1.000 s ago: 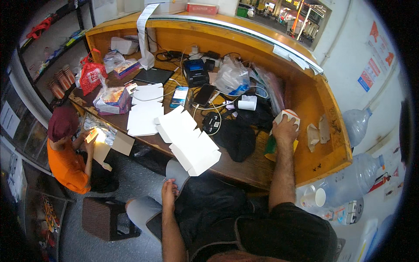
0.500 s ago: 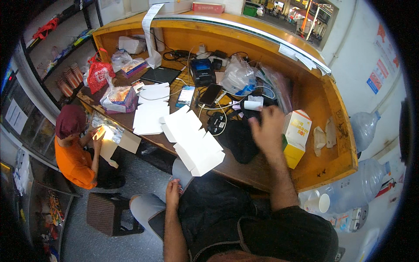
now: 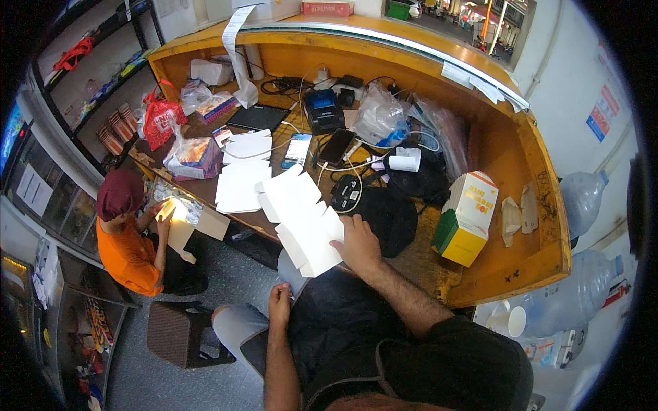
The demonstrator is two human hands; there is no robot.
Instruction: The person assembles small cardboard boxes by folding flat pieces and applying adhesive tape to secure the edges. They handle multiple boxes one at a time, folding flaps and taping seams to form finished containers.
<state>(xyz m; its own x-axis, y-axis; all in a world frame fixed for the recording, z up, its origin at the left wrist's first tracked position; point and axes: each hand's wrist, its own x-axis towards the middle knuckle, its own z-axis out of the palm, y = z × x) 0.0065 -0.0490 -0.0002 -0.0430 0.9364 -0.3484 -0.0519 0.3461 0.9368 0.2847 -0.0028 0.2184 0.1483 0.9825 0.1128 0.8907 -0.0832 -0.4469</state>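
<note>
My right hand (image 3: pixel 359 244) is at the right edge of a flat white carton blank (image 3: pixel 298 216), its thumb on the card and its fingers curled by the edge. The blank, creased and notched, overhangs the desk's near edge. Lower down, by my knee, my left hand (image 3: pixel 279 305) is closed; a small pale bit shows at its fingers, too small to name. More white card sheets (image 3: pixel 240 185) lie flat just left of the blank. To the right of my right hand stands a stack of folded printed cartons (image 3: pixel 471 216) in white, yellow and green.
On the wooden desk (image 3: pixel 425 270) are phones (image 3: pixel 336 148), a small black printer (image 3: pixel 323 113), cables, plastic bags (image 3: pixel 378 118) and a dark cloth (image 3: pixel 384 216). At left a person in orange (image 3: pixel 127 246) crouches beside a brown stool (image 3: pixel 179 334). Large water bottles (image 3: pixel 569 284) stand right.
My right hand has moved left and nearer, from beside the printed cartons to the white blank's edge. The printed stack now shows in full. My left hand stays by my knee.
</note>
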